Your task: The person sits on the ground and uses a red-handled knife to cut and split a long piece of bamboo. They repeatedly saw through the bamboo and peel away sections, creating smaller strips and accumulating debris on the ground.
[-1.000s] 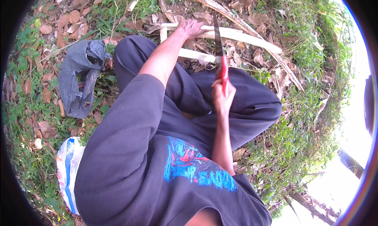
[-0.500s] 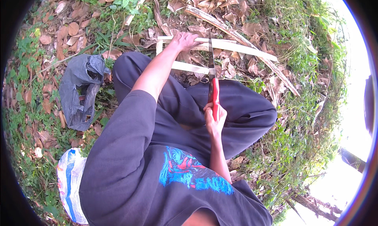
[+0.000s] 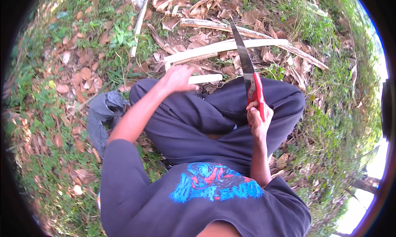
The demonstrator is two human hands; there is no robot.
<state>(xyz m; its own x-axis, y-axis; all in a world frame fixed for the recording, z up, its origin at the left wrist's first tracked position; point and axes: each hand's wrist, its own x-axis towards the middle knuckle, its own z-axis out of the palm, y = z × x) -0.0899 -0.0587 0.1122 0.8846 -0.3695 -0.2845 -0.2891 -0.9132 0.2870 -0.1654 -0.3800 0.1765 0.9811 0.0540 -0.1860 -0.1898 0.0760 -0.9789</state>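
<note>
My right hand (image 3: 260, 117) is wrapped round the red handle of a handsaw (image 3: 247, 61). The blade points away from me, leaning slightly left, and passes in front of the long pale wood strip (image 3: 227, 46); I cannot tell whether it touches. At the left, that strip meets a short upright piece, like the corner of a frame. My left hand (image 3: 179, 78), a little blurred, is over the nearer, shorter pale strip (image 3: 208, 78). Its thumb is apart from its fingers and it appears to grip nothing. The hand hides part of this strip and the corner.
Rough split sticks (image 3: 231, 27) lie on dry leaves beyond the frame, and another stick (image 3: 140, 24) lies farther left. A dark plastic bag (image 3: 101, 117) sits by my left knee. My crossed legs (image 3: 264, 92) are close under the saw. Grass and leaves surround me.
My left hand has come off the far strip and moved nearer to me. The saw has swung right, away from the end of the short strip. The view has shifted.
</note>
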